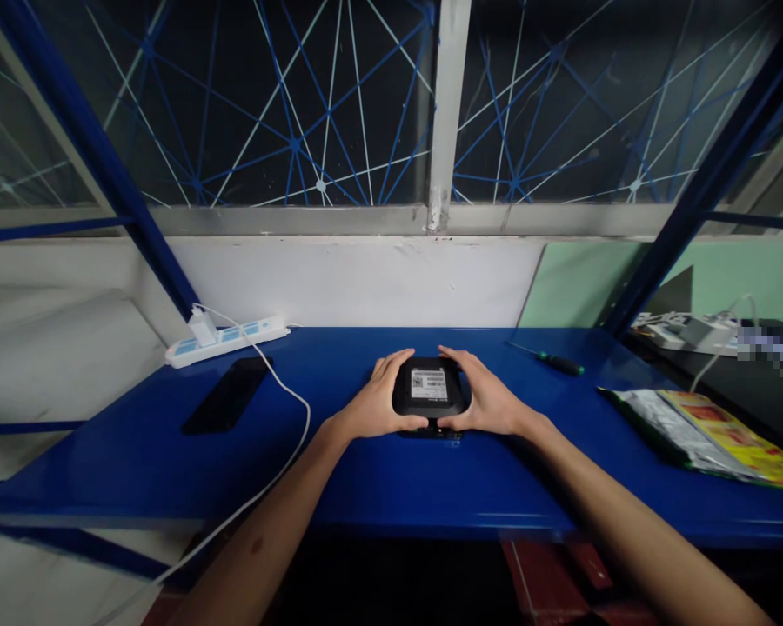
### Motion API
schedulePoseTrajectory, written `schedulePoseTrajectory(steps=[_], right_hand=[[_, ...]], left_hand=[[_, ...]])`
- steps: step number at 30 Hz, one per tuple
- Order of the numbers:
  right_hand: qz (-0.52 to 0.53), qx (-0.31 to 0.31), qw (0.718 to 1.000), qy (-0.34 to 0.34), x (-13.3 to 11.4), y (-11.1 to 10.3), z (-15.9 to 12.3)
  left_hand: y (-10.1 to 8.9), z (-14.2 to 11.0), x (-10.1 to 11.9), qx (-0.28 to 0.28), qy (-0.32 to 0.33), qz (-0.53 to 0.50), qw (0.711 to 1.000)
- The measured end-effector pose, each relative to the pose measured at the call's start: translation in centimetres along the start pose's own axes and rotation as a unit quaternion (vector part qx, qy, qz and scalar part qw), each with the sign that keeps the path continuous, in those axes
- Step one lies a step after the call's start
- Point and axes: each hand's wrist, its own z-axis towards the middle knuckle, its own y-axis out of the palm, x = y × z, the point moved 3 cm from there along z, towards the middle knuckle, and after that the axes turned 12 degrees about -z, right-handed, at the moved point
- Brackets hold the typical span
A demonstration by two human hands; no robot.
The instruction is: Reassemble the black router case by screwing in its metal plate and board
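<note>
A black square set-top-box-like case (431,408) with rounded corners stands in the middle of the blue table, its white printed label (429,385) facing up. My left hand (382,400) is closed round its left side, with the thumb along the near edge. On the opposite side, my right hand (486,396) grips it the same way. Beneath the near edge, between and below my thumbs, a strip of what looks like a circuit board (434,432) shows. Most of that strip is hidden by the case. A screwdriver (559,362) with a dark green handle lies to the right, beyond my right hand.
A black phone (227,396) lies left on the blue table (378,487). Behind it is a white power strip (235,339) with a charger (202,328); its white cable (304,426) crosses the table's left side. A shiny snack bag (711,435) lies right. Blue frame posts flank the table.
</note>
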Motion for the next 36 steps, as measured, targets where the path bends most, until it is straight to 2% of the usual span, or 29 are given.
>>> schedulePoseTrajectory(steps=[13,22,36], right_hand=[[-0.001,-0.030,1.000,0.007,-0.61,0.03,-0.14],[-0.013,-0.022,1.000,0.000,0.31,0.48,-0.36],[-0.015,-0.021,1.000,0.008,0.04,0.19,-0.28]], left_hand=[[-0.42,-0.06,0.09,0.035,0.017,0.018,0.999],[-0.16,-0.16,-0.23,0.022,0.005,0.038,0.999],[-0.13,-0.08,-0.25,0.007,-0.003,0.050,0.999]])
